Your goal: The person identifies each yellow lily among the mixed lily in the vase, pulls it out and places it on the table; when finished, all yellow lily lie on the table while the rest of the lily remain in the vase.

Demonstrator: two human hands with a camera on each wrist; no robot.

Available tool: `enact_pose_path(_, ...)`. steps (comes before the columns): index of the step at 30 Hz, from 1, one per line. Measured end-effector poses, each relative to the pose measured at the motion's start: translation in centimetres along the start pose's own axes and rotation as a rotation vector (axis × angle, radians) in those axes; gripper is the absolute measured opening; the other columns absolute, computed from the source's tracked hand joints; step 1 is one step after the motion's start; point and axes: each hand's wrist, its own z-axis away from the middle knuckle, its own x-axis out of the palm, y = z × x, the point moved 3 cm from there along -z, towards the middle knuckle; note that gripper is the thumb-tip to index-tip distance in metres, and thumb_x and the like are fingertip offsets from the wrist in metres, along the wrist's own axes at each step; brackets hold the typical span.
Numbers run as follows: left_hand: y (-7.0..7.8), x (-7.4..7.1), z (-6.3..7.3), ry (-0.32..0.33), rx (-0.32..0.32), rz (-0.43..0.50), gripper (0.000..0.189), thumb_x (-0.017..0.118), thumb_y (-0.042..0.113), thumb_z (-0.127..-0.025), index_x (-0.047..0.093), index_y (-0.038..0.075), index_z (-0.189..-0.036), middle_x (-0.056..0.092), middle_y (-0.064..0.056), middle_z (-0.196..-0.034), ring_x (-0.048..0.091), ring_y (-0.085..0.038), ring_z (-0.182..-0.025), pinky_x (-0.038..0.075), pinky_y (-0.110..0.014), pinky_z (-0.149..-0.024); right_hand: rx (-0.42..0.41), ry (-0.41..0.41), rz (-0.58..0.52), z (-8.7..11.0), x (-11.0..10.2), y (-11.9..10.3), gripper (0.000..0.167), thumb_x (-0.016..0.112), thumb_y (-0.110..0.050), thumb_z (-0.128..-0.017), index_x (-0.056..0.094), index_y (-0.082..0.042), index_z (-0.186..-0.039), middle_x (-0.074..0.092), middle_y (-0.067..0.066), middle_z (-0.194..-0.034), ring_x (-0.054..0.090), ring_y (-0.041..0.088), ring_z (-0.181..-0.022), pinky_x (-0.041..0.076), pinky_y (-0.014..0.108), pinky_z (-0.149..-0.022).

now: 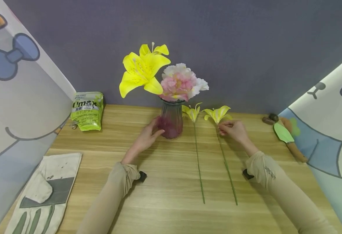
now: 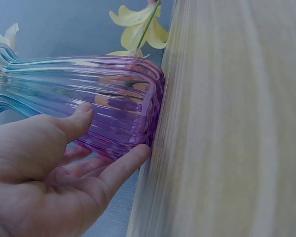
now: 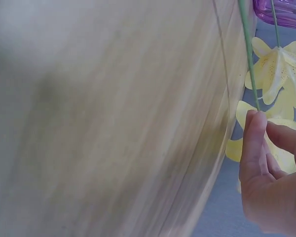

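A ribbed glass vase, bluish at the top and purple at the base, stands upright holding yellow lilies and a pink-and-white bloom. At its lower left side is my left hand, fingertips right at the glass, thumb apart from the fingers; the left wrist view shows this hand beside the purple base. My right hand pinches a yellow lily by its green stem just below the petals. Between that hand and the vase lies another yellow lily, its stem pointing toward me.
On the left are a green fertilizer bag and a white-and-grey work glove. At the right edge lie a small green trowel with a wooden handle and dark stones. A grey wall rises behind the table.
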Motion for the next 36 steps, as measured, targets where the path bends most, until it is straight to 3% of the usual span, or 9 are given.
enact_pose_path(4,0.1,-0.2,0.1,-0.001,-0.007,0.009,0.069,0.062,0.008,-0.110,0.025,-0.008,-0.165,0.035,-0.030,-0.166,0.037,-0.044,-0.152,0.035,-0.053,-0.125,0.004,-0.012,-0.041,-0.1,0.1,-0.1,0.029,0.065,0.005,-0.104,0.060,0.029,-0.120,0.078,0.019,-0.090,0.072,0.003,-0.066,0.064,0.020,-0.067)
enact_pose_path(9,0.1,-0.2,0.0,-0.008,-0.015,0.000,0.069,0.062,0.010,-0.110,0.024,-0.007,-0.166,0.034,-0.030,-0.167,0.037,-0.043,-0.153,0.034,-0.053,-0.126,-0.007,-0.002,-0.009,-0.1,-0.3,-0.3,0.030,0.062,0.005,-0.106,0.059,0.030,-0.122,0.076,0.029,-0.095,0.073,0.003,-0.066,0.064,0.021,-0.067)
enact_pose_path(14,0.1,0.0,-0.1,-0.005,-0.007,-0.012,0.069,0.062,0.010,-0.110,0.025,-0.008,-0.165,0.035,-0.030,-0.166,0.038,-0.044,-0.152,0.035,-0.053,-0.125,-0.098,0.058,0.045,0.8,-0.6,-2.3,0.032,0.060,-0.003,-0.109,0.062,0.026,-0.122,0.075,0.033,-0.100,0.073,0.003,-0.070,0.065,0.024,-0.070)
enact_pose_path(19,0.2,0.1,-0.3,-0.012,0.000,-0.015,0.068,0.062,0.011,-0.110,0.026,-0.008,-0.165,0.038,-0.031,-0.164,0.039,-0.044,-0.151,0.036,-0.053,-0.125,-0.302,0.123,0.020,3.4,0.4,-7.5,0.028,0.065,-0.008,-0.108,0.069,0.018,-0.118,0.076,0.028,-0.101,0.075,0.007,-0.079,0.066,0.026,-0.076)
enact_pose_path(25,0.2,0.2,-0.2,-0.014,0.008,-0.018,0.068,0.062,0.010,-0.110,0.026,-0.009,-0.164,0.037,-0.031,-0.165,0.039,-0.045,-0.151,0.036,-0.054,-0.125,-0.529,0.170,-0.052,6.7,2.7,-14.8,0.014,0.072,-0.004,-0.104,0.077,0.006,-0.113,0.080,0.012,-0.102,0.078,0.016,-0.086,0.064,0.024,-0.076)
enact_pose_path(31,0.2,0.0,0.0,-0.005,0.019,0.002,0.066,0.062,0.008,-0.110,0.027,-0.009,-0.164,0.041,-0.031,-0.162,0.042,-0.046,-0.149,0.039,-0.054,-0.123,-0.683,0.018,-0.203,7.6,6.0,-20.6,0.020,0.073,0.009,-0.098,0.077,0.006,-0.118,0.079,0.018,-0.112,0.077,0.026,-0.101,0.064,0.031,-0.086)
enact_pose_path(36,0.0,-0.1,0.2,-0.006,0.022,0.007,0.067,0.061,0.007,-0.110,0.024,-0.009,-0.165,0.039,-0.031,-0.163,0.041,-0.047,-0.150,0.039,-0.055,-0.123,-0.698,-0.077,-0.162,6.1,9.2,-23.5,0.022,0.078,0.003,-0.096,0.078,0.003,-0.119,0.080,0.013,-0.114,0.078,0.024,-0.101,0.065,0.035,-0.088)
